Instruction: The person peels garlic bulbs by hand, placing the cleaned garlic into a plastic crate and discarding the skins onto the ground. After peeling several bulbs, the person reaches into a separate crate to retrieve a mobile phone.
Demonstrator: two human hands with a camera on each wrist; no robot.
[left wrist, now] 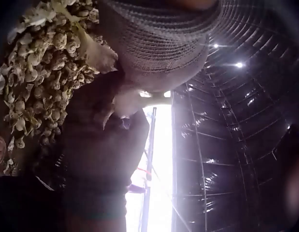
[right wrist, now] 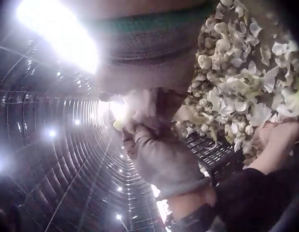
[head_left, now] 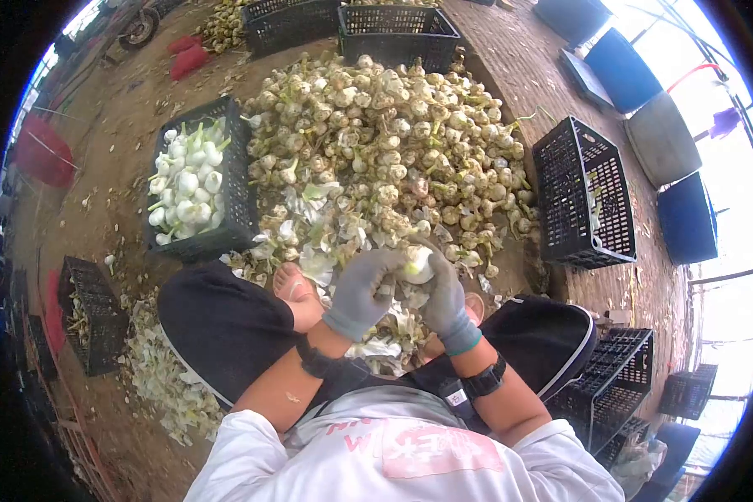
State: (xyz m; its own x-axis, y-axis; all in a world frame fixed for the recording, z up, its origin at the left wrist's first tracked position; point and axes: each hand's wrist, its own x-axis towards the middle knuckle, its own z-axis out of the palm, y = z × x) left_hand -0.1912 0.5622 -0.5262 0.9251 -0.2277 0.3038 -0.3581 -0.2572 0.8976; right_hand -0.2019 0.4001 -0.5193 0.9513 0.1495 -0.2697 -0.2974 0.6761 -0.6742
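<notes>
A pale garlic bulb (head_left: 418, 264) with a greenish stem end is held between two grey-gloved hands above my lap. My right hand (head_left: 446, 294) curls its fingers round the bulb's right side. My left hand (head_left: 365, 291) is bent in from the left, fingertips and thumb pinching at the bulb. In the left wrist view the left glove (left wrist: 154, 48) fills the top and the right hand (left wrist: 103, 150) is dark below. The right wrist view shows the left glove (right wrist: 161, 154) close under the right one, the bulb mostly hidden by fingers and glare.
A large heap of unpeeled garlic (head_left: 385, 134) lies ahead, with loose skins (head_left: 314, 226) near my feet. A black crate (head_left: 241, 171) of white peeled bulbs stands left, another crate (head_left: 571, 188) right. More crates (head_left: 397, 38) stand behind the heap. Skins (head_left: 171, 368) lie left of my knee.
</notes>
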